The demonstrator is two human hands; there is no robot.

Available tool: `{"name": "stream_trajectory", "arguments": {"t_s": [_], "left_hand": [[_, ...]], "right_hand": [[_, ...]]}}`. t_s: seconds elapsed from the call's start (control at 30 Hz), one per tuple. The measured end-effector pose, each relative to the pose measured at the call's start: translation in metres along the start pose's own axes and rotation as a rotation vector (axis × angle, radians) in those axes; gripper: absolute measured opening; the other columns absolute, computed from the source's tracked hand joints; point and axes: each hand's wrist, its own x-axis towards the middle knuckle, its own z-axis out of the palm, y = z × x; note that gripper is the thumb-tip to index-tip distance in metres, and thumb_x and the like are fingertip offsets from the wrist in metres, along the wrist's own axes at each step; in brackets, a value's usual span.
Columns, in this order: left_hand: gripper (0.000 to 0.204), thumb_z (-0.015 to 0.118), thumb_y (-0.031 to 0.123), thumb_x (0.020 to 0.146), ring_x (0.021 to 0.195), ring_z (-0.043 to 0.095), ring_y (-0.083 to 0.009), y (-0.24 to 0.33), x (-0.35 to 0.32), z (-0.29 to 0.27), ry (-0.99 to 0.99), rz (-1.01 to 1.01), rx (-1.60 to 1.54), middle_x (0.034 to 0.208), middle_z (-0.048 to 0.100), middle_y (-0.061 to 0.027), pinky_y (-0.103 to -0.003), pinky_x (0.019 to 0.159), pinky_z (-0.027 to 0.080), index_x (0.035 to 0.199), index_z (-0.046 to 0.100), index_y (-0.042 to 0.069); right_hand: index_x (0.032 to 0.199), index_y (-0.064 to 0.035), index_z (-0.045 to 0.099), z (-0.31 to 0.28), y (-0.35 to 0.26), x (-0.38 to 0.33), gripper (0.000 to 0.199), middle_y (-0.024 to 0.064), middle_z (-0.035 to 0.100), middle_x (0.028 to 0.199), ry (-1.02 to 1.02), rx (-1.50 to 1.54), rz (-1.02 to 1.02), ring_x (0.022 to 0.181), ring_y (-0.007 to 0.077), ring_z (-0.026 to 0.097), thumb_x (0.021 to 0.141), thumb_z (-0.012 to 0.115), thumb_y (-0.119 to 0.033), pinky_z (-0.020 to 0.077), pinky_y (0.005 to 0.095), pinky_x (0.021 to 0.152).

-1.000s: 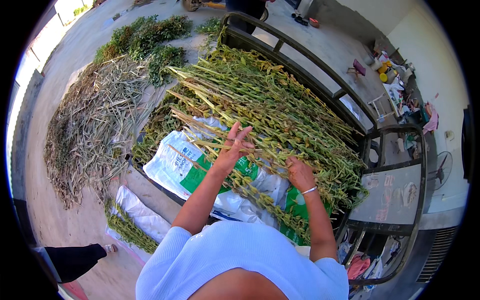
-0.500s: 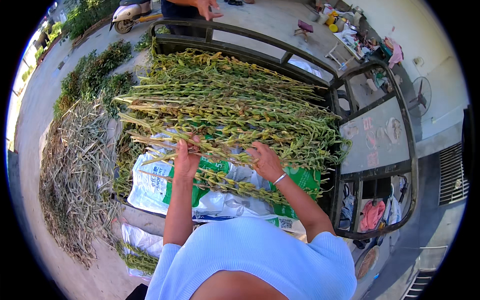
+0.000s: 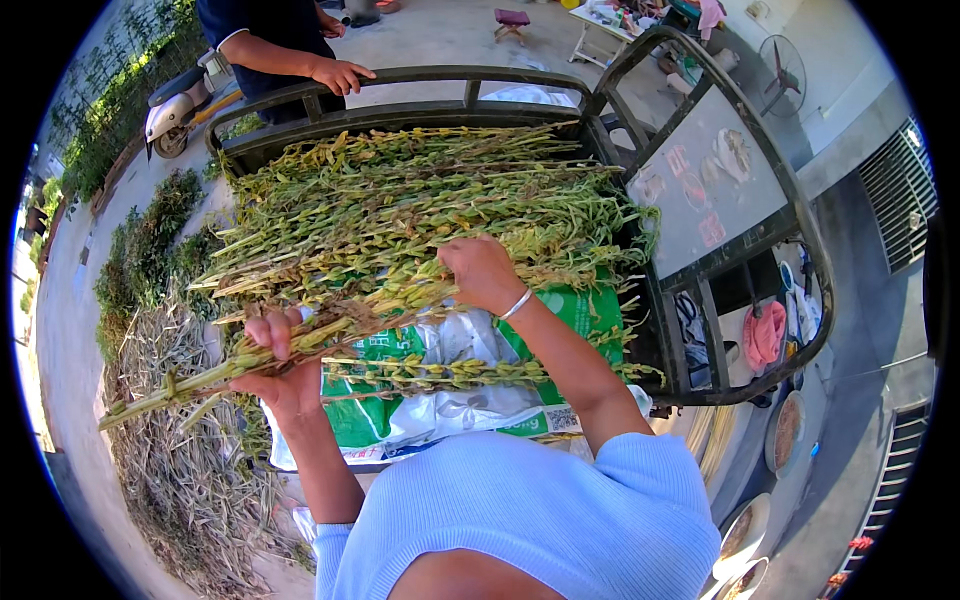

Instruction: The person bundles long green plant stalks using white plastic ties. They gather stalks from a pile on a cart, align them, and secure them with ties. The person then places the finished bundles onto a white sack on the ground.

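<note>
My left hand [image 3: 280, 370] is wrapped around the cut ends of a bundle of sesame stalks [image 3: 190, 382], whose bare stems stick out to the left. Farther along that bundle, my right hand [image 3: 485, 275], with a bangle on its wrist, has its fingers closed on the podded part. The bundle is held slantwise above white and green woven sacks [image 3: 365, 418]. Beyond it, a layer of similar green and yellowing stalks [image 3: 400, 190] covers the cart bed. A few loose stalks [image 3: 440, 374] lie on the sacks nearer to me.
A dark metal cart rail [image 3: 400, 75] runs along the far side, with a tall frame [image 3: 800, 210] at right. Another person's hand [image 3: 340, 75] rests on the rail. Dry stalks [image 3: 190, 470] are heaped on the ground at left, and a scooter [image 3: 180, 110] stands behind.
My left hand has moved left and now grips a thicker bundle. My right hand has shifted slightly up and left and closed on it. The other person's hand has come onto the rail.
</note>
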Motion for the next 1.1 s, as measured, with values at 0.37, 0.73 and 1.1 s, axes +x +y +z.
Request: {"name": "stream_trajectory", "arguments": {"t_s": [0.37,0.73,1.1], "left_hand": [[0.051,0.065,0.061,0.072,0.094,0.053,-0.0195,-0.026,-0.050,-0.071,0.489,-0.146,-0.253,0.084,0.053,0.0072,-0.044,0.087,0.043,0.096,0.051,0.018],[0.049,0.056,0.060,0.081,0.083,0.053,-0.0177,-0.094,-0.137,-0.178,0.791,-0.285,-0.276,0.074,0.053,-0.0001,-0.040,0.085,0.046,0.089,0.050,0.012],[0.050,0.064,0.055,0.076,0.072,0.048,-0.0164,-0.056,-0.096,-0.182,0.768,-0.111,-0.417,0.070,0.038,0.0012,-0.042,0.083,0.047,0.085,0.044,0.010]], "right_hand": [[0.078,-0.0084,0.055,-0.018,-0.043,-0.061,0.031,0.0067,0.053,0.072,-0.036,-0.085,0.053,0.070,0.0256,0.058,0.061,0.076,-0.023,0.0420,0.0366,0.059],[0.095,-0.0067,0.056,-0.002,-0.086,-0.098,0.045,0.0089,0.059,0.080,-0.578,-0.091,0.030,0.074,0.0273,0.060,0.067,0.076,-0.035,0.0391,0.0418,0.073],[0.132,-0.0090,0.043,0.061,-0.003,-0.114,0.083,0.0118,0.051,0.120,-0.409,0.062,-0.121,0.108,0.0298,0.049,0.060,0.078,-0.033,0.0362,0.0399,0.089]]}}
